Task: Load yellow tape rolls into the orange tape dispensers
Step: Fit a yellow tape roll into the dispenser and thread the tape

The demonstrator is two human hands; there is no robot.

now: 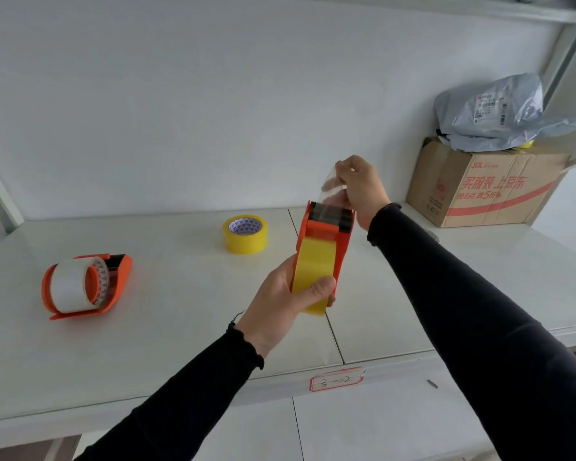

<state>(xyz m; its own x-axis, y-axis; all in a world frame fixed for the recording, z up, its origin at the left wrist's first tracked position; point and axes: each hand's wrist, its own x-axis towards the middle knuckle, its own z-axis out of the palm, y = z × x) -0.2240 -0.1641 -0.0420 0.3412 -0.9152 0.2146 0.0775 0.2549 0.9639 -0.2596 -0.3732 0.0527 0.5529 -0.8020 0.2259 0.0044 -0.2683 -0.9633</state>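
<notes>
- Nearest to me, a red-bordered label sits on the front edge of the white counter, below the dispenser I hold.
- My left hand has its grip closed around the lower body of an orange tape dispenser, which I hold upright above the counter; my thumb presses on the yellow tape roll seated inside it.
- My right hand is just above the dispenser's top; its grip is narrow, pinching the clear free end of the tape, which rises from the toothed end of the dispenser up to my fingers.
- Both arms wear black sleeves.
- Left of the held dispenser, well apart from it, a second orange dispenser lies on its side on the counter, carrying a pale, whitish roll.
- Left of the held dispenser and further back, a spare yellow tape roll lies flat on the counter, its core opening facing up.
- Right of the held dispenser and further back, a cardboard box with red print stands on the counter against the wall.
- A grey plastic mailer bag with a shipping label rests on top of that box.
</notes>
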